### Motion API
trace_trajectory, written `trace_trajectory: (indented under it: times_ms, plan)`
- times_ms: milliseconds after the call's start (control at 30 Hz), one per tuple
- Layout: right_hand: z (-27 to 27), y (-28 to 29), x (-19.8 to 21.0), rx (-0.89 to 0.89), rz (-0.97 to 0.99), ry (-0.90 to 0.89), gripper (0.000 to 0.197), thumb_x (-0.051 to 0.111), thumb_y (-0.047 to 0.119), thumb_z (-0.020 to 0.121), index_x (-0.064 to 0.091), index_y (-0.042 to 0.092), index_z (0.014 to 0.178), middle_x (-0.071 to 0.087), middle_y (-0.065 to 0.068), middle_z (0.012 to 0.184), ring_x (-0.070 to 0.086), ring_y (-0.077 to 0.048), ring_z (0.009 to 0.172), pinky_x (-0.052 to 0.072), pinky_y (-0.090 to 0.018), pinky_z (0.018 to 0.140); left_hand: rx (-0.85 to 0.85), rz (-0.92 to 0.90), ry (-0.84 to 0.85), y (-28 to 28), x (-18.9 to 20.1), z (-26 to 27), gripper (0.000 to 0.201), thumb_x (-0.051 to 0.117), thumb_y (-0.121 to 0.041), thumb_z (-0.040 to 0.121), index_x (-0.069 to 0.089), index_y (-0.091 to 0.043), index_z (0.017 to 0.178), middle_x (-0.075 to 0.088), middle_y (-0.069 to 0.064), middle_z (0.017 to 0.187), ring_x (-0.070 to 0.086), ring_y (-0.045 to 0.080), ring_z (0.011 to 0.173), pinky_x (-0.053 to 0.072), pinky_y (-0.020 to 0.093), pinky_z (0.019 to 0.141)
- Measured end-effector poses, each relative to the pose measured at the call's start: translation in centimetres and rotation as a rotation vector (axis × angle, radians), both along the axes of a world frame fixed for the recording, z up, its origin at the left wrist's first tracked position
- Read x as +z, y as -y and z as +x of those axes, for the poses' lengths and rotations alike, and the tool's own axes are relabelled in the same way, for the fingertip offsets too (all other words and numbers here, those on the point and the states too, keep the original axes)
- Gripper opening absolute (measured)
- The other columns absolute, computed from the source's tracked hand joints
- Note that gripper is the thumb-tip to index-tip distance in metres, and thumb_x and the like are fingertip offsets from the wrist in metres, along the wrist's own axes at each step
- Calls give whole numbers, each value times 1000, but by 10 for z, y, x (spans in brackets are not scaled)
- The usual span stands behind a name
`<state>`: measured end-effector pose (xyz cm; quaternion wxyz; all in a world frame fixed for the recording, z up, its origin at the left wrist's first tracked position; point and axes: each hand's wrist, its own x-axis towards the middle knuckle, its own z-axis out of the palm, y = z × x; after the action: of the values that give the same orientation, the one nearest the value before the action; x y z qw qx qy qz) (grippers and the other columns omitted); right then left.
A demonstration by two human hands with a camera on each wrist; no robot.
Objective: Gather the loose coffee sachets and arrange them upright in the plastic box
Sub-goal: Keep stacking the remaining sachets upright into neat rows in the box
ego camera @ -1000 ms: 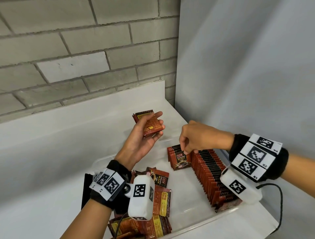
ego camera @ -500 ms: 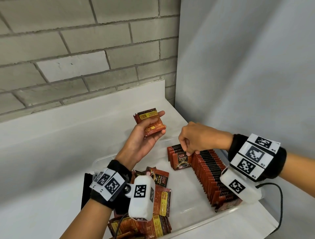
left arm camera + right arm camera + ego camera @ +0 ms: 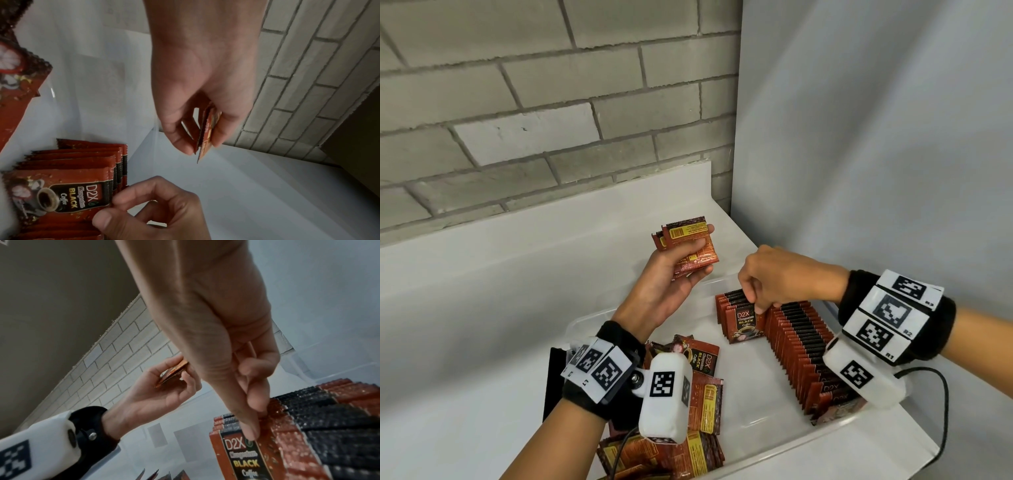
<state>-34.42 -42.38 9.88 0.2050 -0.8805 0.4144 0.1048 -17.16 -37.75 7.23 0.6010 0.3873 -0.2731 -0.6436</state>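
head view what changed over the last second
The left hand tilted its small stack of red coffee sachets up, so the yellow barcode panel now faces the camera. The right hand stayed pinching the front upright sachet in the clear plastic box.

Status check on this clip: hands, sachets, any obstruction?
Left hand holds a few red coffee sachets above the clear plastic box. Right hand pinches the front sachet of the upright row. Loose sachet pile remains. Nothing blocking.
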Motion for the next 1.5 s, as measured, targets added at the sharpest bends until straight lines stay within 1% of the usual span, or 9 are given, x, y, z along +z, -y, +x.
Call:
trace_trajectory:
  times_ms: [167,267,567,633,800,900,1100,1300,1500]
  plan:
    - [-4,6,12,-93,136,114,14,79,21,76,68,15,82,72,-7,76,58,-9,51,43,-16,48,-3,-15,31,0,-1,0,22,60,0,86,68,-10,103,74,1,89,70,11,80,57,24,71]
    - [-7,9,21,-184,258,318,25,79,32,76,68,16,92,73,-10,86,60,-11,56,42,-14,45,-22,-47,56,-1,0,-1,24,64,0,80,66,-8,103,73,4,88,70,15,83,57,26,73]
    - [-2,-4,10,-357,441,810,17,70,18,85,65,11,98,70,-7,86,65,-14,64,50,-18,54,-93,-79,85,-4,0,-4,29,65,-6,79,65,-5,108,71,10,98,68,20,92,56,26,79]
    - [-2,-6,11,-382,462,909,15,69,16,85,65,9,98,71,-9,86,68,-16,67,53,-20,59,-120,-68,66,-5,2,-6,27,63,-19,81,67,-11,107,72,5,96,67,15,87,55,23,73]
    - [-7,-2,18,-430,365,1207,18,70,7,82,66,5,99,73,-11,93,72,-21,84,57,-24,80,-152,10,-20,-5,4,-7,62,62,-52,69,61,-11,115,65,8,83,64,15,76,56,26,71]
    - [-10,0,19,-422,211,1242,19,73,7,79,71,9,98,74,-5,95,71,-15,92,52,-19,87,-153,16,-76,-4,4,-7,63,56,-52,73,60,-9,118,63,11,83,62,17,77,57,26,70]
    - [-8,-5,8,-367,92,1160,24,74,3,77,73,5,100,69,-5,105,69,-8,92,51,-11,76,-115,-28,-126,-5,5,-6,46,59,-39,77,61,-7,110,65,10,86,64,16,76,56,24,70]
    - [-6,-5,10,-356,101,1136,16,74,10,78,75,10,94,69,-5,103,69,-11,93,52,-20,89,-103,-72,-8,-4,2,-6,29,64,1,72,63,-2,101,70,5,83,67,16,77,55,23,69]
    - [-8,3,22,-472,360,1151,25,71,10,80,67,7,105,70,-9,93,72,-20,75,58,-22,72,-124,-94,41,-5,0,-7,34,63,3,69,62,-5,102,71,4,84,68,13,76,56,23,71]
